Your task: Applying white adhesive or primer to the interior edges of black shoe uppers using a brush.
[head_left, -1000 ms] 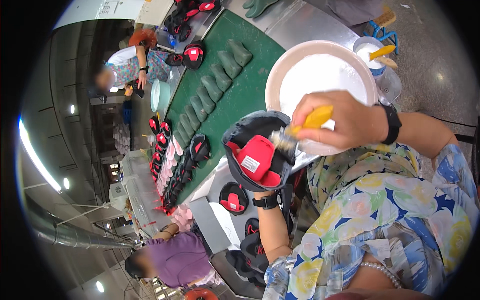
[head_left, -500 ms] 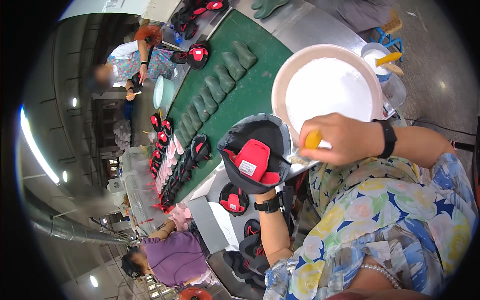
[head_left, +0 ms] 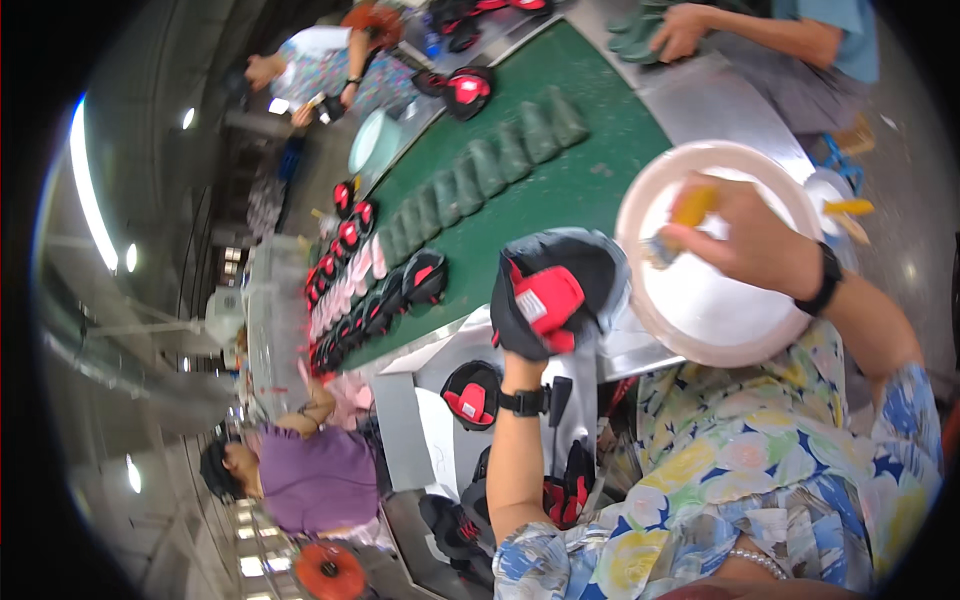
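Note:
A black shoe upper (head_left: pixel 600 272) with red lining and a white label is held up by my left hand (head_left: pixel 524 370). That hand comes from below, and its fingers are mostly hidden under the upper. My right hand (head_left: pixel 738 232) is closed around a brush (head_left: pixel 692 208) with a yellow handle. Its bristles point down over white liquid (head_left: pixel 715 305) in a large beige basin (head_left: pixel 632 215), just right of the upper. Blur hides whether the bristles touch the liquid.
A green conveyor belt (head_left: pixel 610 110) carries a row of dark green shoe lasts (head_left: pixel 487 168), pink pieces and black uppers. Another upper (head_left: pixel 470 396) lies on the near worktop. A tub (head_left: pixel 830 190) with a yellow-handled tool stands beyond the basin. A co-worker's hand (head_left: pixel 680 32) touches lasts at the far end.
My right hand has carried the brush from the upper's rim to over the basin. The upper is tilted differently in my left hand. A co-worker's arm has appeared at the top; the view has shifted.

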A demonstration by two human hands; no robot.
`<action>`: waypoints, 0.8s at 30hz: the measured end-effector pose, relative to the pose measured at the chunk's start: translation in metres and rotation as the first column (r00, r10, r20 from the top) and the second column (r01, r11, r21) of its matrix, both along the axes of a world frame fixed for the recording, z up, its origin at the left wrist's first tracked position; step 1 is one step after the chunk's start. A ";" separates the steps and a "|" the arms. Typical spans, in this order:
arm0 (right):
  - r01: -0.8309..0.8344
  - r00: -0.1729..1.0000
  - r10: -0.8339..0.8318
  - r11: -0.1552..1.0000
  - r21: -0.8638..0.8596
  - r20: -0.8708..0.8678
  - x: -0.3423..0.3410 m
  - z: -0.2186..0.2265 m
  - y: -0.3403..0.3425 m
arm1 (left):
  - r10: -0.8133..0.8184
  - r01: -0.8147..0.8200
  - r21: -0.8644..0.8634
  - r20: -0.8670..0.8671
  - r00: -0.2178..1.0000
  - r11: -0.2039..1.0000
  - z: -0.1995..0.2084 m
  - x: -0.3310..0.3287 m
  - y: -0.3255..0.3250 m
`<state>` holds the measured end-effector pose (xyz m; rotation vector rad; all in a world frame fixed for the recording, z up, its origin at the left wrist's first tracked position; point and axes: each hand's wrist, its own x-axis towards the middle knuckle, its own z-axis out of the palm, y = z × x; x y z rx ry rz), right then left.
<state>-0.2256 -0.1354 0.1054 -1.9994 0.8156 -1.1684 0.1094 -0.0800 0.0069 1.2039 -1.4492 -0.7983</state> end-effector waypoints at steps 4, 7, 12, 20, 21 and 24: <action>0.142 0.989 -0.140 0.990 0.022 -0.051 -0.012 0.004 0.016 | 0.444 -0.298 0.376 -0.402 0.801 0.878 -0.068 0.115 -0.019; 0.126 0.990 -0.112 0.971 0.203 -0.080 -0.022 -0.022 0.029 | 0.381 -0.153 0.411 -0.559 0.736 0.899 -0.078 0.160 -0.050; 0.177 0.981 -0.116 0.857 0.484 -0.154 -0.025 -0.045 0.016 | 0.676 -0.451 0.520 -0.414 0.609 0.725 -0.120 0.233 -0.103; 0.147 0.983 -0.055 0.808 0.570 -0.176 -0.040 -0.063 0.008 | 0.607 -0.734 0.256 0.428 0.669 0.629 -0.063 0.336 0.073; 0.146 0.981 -0.044 0.812 0.565 -0.190 -0.044 -0.064 0.005 | 0.581 -0.708 0.394 0.405 0.706 0.586 -0.060 0.331 0.108; 0.133 0.977 -0.026 0.847 0.514 -0.211 -0.044 -0.063 0.013 | 0.402 -0.690 0.501 0.569 0.718 0.522 -0.099 0.291 0.174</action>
